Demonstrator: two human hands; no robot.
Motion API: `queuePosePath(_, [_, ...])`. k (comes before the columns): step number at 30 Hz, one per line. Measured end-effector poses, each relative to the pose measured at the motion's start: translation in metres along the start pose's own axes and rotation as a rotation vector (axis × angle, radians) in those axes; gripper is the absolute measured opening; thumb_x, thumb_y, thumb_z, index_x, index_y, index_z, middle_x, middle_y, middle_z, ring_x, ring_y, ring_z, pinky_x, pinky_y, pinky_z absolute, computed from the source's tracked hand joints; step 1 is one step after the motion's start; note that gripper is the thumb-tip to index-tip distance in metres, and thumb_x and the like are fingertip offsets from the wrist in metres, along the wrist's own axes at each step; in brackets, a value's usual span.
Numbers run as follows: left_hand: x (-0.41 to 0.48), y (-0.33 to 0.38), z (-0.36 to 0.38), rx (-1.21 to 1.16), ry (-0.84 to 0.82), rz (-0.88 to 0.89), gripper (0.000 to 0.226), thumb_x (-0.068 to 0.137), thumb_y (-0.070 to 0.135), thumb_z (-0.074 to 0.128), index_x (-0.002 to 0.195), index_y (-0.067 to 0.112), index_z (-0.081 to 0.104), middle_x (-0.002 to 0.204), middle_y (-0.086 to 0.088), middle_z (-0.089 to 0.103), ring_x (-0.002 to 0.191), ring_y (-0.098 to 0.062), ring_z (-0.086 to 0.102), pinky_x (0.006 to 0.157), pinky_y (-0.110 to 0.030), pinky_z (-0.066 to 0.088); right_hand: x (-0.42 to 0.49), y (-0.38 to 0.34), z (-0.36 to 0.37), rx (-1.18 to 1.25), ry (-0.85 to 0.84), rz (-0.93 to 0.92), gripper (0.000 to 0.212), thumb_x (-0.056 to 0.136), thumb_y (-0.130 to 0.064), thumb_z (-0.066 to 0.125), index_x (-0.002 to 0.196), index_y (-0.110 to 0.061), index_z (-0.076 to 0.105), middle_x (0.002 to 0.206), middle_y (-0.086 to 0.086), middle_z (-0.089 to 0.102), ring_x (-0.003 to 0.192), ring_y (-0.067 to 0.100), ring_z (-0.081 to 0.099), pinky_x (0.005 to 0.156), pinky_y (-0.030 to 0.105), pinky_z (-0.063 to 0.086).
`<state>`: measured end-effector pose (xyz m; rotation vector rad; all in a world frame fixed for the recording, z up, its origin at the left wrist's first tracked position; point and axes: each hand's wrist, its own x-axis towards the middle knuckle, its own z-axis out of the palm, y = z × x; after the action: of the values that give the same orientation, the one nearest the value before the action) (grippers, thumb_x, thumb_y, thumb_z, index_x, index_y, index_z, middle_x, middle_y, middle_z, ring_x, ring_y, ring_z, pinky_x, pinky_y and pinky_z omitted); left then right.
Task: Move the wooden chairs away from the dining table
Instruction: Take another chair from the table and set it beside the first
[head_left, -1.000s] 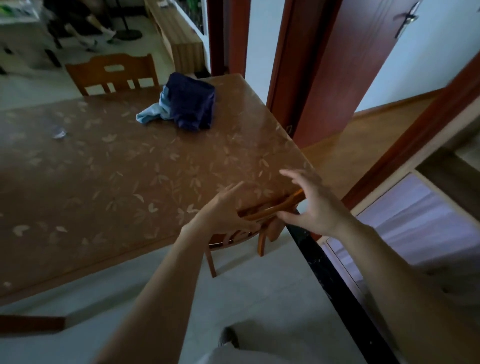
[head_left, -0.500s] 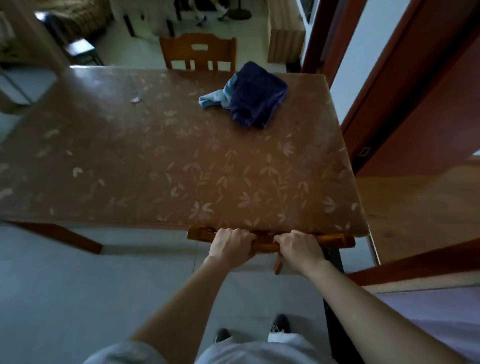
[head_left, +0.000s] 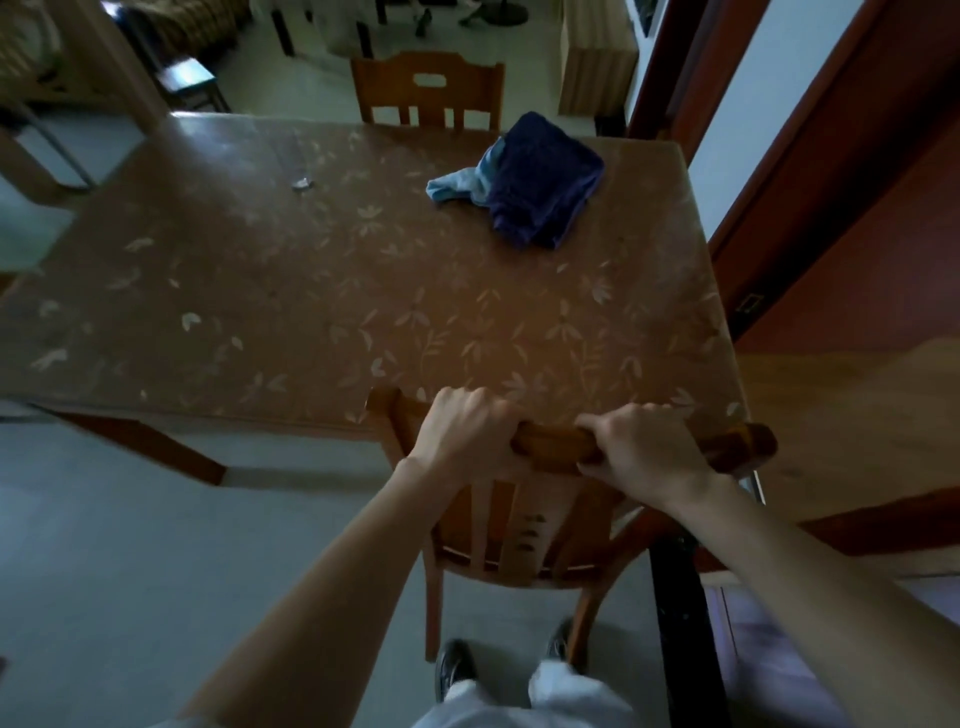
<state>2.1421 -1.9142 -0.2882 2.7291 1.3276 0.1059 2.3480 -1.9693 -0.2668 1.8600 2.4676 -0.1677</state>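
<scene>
At the near edge of the table (head_left: 322, 312), the near chair (head_left: 524, 525) partly drawn out, left hand (head_left: 467, 436) and right hand (head_left: 644, 457) both clenched around its top rail; next, probably more backward pull, minding the feet.

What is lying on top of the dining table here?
On the dining table lie a dark blue cloth, partly over a light blue cloth, and a small scrap. Anything beneath the cloths is hidden.

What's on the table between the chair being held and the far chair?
In the head view, a dark blue cloth over a light blue one lies on the table between the near chair and far chair.
</scene>
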Motion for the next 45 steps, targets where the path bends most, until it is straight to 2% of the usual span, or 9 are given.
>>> queuePosePath(5, [-0.058, -0.009, -0.024, -0.052, -0.025, -0.057, 0.035, 0.064, 0.045, 0.071, 0.056, 0.027, 0.041, 0.057, 0.009, 0.054, 0.052, -0.016, 0.052, 0.054, -0.026, 0.036, -0.009, -0.045, -0.013, 0.05, -0.088, -0.101, 0.03, 0.078, -0.043, 0.075, 0.106, -0.036, 0.067, 0.087, -0.004, 0.074, 0.083, 0.022, 0.07, 0.075, 0.04, 0.057])
queuePosePath(11, [-0.175, -0.01, -0.036, -0.063, 0.034, -0.18, 0.045, 0.061, 0.041, 0.065, 0.053, 0.033, 0.022, 0.044, 0.014, 0.022, 0.041, -0.011, 0.034, 0.05, -0.024, 0.027, -0.029, -0.118, -0.012, 0.065, -0.108, -0.342, 0.016, 0.073, -0.043, 0.07, 0.077, -0.036, 0.057, 0.067, -0.01, 0.065, 0.065, 0.016, 0.065, 0.056, 0.029, 0.041])
queuePosePath(15, [-0.259, -0.022, -0.061, -0.038, 0.124, -0.378, 0.019, 0.061, 0.047, 0.047, 0.057, 0.033, 0.035, 0.044, 0.014, 0.024, 0.042, -0.012, 0.036, 0.046, -0.021, 0.025, -0.022, -0.19, -0.029, 0.072, -0.121, -0.567, 0.015, 0.077, -0.047, 0.067, 0.083, -0.035, 0.06, 0.069, -0.012, 0.064, 0.064, 0.012, 0.062, 0.058, 0.028, 0.039])
queuePosePath(20, [-0.367, -0.052, -0.092, -0.001, 0.115, -0.67, 0.031, 0.071, 0.057, 0.046, 0.072, 0.03, 0.062, 0.062, 0.012, 0.062, 0.056, -0.008, 0.057, 0.059, -0.024, 0.04, -0.004, -0.309, -0.056, 0.026, -0.12, -0.859, 0.023, 0.082, -0.051, 0.065, 0.075, -0.038, 0.048, 0.06, -0.015, 0.053, 0.056, 0.008, 0.056, 0.058, 0.028, 0.048])
queuePosePath(26, [-0.496, -0.112, -0.121, 0.06, 0.296, -0.931, 0.024, 0.067, 0.059, 0.054, 0.064, 0.039, 0.04, 0.047, 0.018, 0.038, 0.045, -0.005, 0.036, 0.051, -0.024, 0.025, 0.024, -0.478, -0.077, -0.049, -0.022, -1.129, 0.025, 0.074, -0.056, 0.067, 0.07, -0.037, 0.052, 0.06, -0.013, 0.056, 0.056, 0.013, 0.058, 0.056, 0.03, 0.048])
queuePosePath(30, [-0.554, -0.164, -0.15, 0.14, 0.385, -1.008, 0.026, 0.067, 0.056, 0.064, 0.061, 0.039, 0.045, 0.047, 0.023, 0.023, 0.042, 0.001, 0.029, 0.048, -0.018, 0.023, 0.05, -0.571, -0.099, -0.041, 0.012, -1.246, 0.02, 0.076, -0.053, 0.072, 0.075, -0.035, 0.064, 0.064, -0.015, 0.062, 0.052, 0.005, 0.054, 0.051, 0.026, 0.046])
queuePosePath(34, [-0.609, -0.229, -0.191, 0.118, 0.388, -1.07, 0.032, 0.069, 0.061, 0.058, 0.07, 0.031, 0.067, 0.054, 0.014, 0.055, 0.053, -0.012, 0.058, 0.059, -0.032, 0.053, 0.081, -0.671, -0.126, -0.04, 0.046, -1.263, 0.031, 0.069, -0.046, 0.077, 0.066, -0.046, 0.046, 0.055, -0.022, 0.047, 0.049, -0.002, 0.047, 0.049, 0.021, 0.037])
queuePosePath(41, [-0.683, -0.333, -0.231, 0.179, 0.425, -1.082, 0.025, 0.075, 0.056, 0.066, 0.068, 0.034, 0.058, 0.051, 0.023, 0.042, 0.049, 0.004, 0.045, 0.056, -0.02, 0.036, 0.132, -0.798, -0.144, 0.032, 0.061, -1.349, 0.017, 0.075, -0.039, 0.081, 0.085, -0.032, 0.07, 0.057, -0.028, 0.042, 0.049, -0.006, 0.049, 0.051, 0.017, 0.039])
queuePosePath(45, [-0.716, -0.397, -0.234, 0.167, 0.406, -1.132, 0.026, 0.075, 0.057, 0.063, 0.067, 0.033, 0.057, 0.056, 0.016, 0.056, 0.052, -0.007, 0.056, 0.061, -0.026, 0.047, 0.175, -0.874, -0.135, 0.013, 0.074, -1.401, 0.024, 0.077, -0.04, 0.079, 0.097, -0.026, 0.075, 0.067, -0.019, 0.054, 0.052, 0.002, 0.054, 0.051, 0.017, 0.039])
